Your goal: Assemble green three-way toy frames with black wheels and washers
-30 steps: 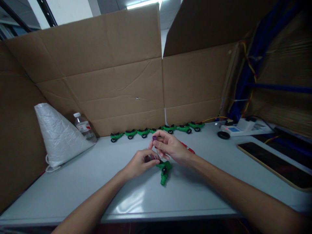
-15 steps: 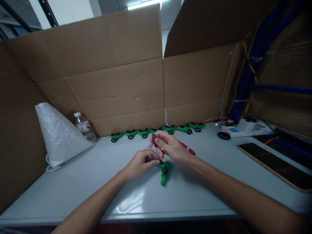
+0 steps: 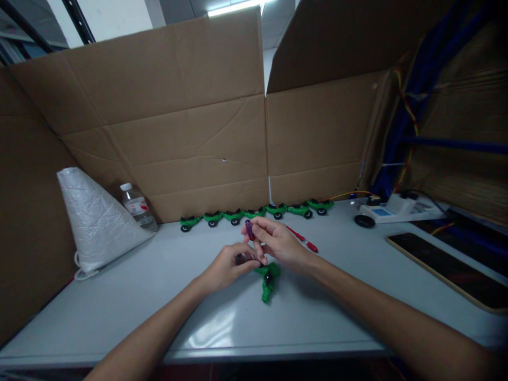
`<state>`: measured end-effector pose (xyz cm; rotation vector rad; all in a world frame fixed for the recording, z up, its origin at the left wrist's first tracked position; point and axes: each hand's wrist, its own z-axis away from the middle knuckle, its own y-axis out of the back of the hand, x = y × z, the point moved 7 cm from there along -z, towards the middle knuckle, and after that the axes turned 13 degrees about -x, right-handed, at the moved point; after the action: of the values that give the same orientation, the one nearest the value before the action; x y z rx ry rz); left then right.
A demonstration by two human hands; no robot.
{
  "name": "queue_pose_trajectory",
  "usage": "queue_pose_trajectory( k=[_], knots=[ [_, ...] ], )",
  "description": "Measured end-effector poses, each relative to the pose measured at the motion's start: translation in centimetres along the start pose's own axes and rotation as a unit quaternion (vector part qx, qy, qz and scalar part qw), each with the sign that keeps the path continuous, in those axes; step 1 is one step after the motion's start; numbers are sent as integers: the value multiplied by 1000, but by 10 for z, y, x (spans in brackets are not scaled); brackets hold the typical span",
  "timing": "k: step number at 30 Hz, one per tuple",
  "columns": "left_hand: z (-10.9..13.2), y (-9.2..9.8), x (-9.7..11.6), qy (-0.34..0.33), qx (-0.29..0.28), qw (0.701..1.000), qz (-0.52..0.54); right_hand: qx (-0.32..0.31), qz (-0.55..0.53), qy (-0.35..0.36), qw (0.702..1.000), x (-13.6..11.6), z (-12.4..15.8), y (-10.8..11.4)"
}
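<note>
My right hand (image 3: 275,239) is closed around the purple handle of a screwdriver (image 3: 250,229), held upright with its shaft pointing down. Below it lies a green toy vehicle part (image 3: 268,286) with a black piece on it, resting on the table. The fingers of my left hand (image 3: 234,264) pinch the upper left end of this green toy part. The screwdriver's tip is hidden among the fingers near that same end.
Several green toy vehicles (image 3: 235,217) with black wheels stand along the cardboard wall (image 3: 190,148). A red pen-like tool (image 3: 304,240) lies behind my right hand. At left are a bottle (image 3: 138,206) and a silvery wrapped cone (image 3: 99,227); at right, a phone (image 3: 448,272) and power strip (image 3: 413,209).
My right hand and the screwdriver have shifted slightly down and left, with the handle turned a little. The left hand and green toy part stay in place.
</note>
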<state>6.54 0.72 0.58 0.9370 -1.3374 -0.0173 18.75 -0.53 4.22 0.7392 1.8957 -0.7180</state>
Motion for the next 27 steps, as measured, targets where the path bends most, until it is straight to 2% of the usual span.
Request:
queue_pose_trajectory(
  k=[11,17,27],
  knots=[
    [0,0,-3,-4,-9,1000,-19,-9,-7,17,1000,2,0,0],
    [-1,-2,0,-16,-15,1000,4,-24,19,-5,1000,6,0,-3],
    [-1,-2,2,-17,-8,1000,4,2,21,3,1000,3,0,0]
  ],
)
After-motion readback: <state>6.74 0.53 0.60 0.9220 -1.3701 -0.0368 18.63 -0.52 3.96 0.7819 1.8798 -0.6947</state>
